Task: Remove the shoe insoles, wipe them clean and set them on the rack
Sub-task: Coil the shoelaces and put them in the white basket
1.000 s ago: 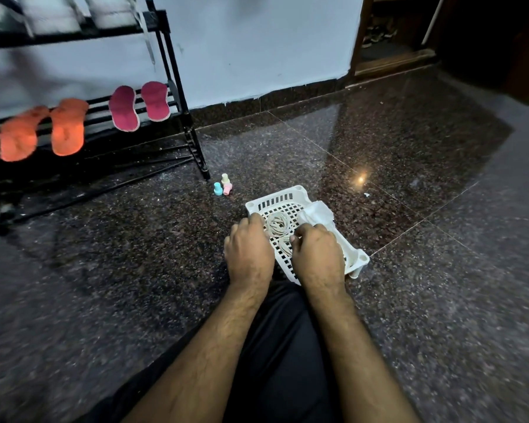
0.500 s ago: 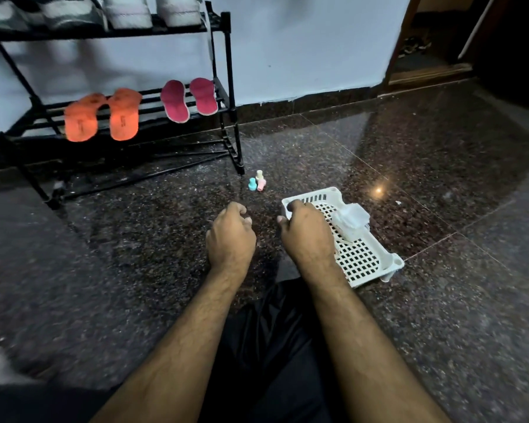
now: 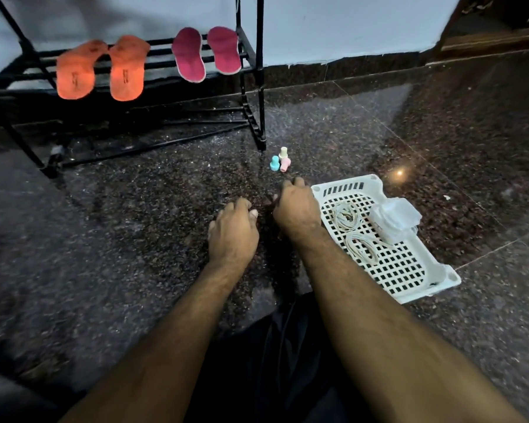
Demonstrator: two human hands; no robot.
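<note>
Two orange insoles (image 3: 74, 70) lie side by side on the middle shelf of the black shoe rack (image 3: 258, 87). To their right on the same shelf is a pair of magenta insoles (image 3: 190, 54). Both of my hands are down at the dark granite floor in front of me, knuckles up and fingers curled under. My left hand (image 3: 232, 230) holds nothing that I can see. My right hand (image 3: 297, 209) sits just beside the left rim of a white perforated tray (image 3: 409, 288); nothing shows in it. The palms are hidden.
The tray holds two coiled whitish laces (image 3: 345, 216) and a translucent plastic packet (image 3: 394, 219). Three small pastel bottles (image 3: 280, 161) stand on the floor near the rack's right leg. A wall runs behind the rack, with a doorway at far right. My dark-trousered leg lies below.
My hands have come out of the tray, where they were on the laces, and shifted left onto the floor. The view has swung, bringing the rack closer.
</note>
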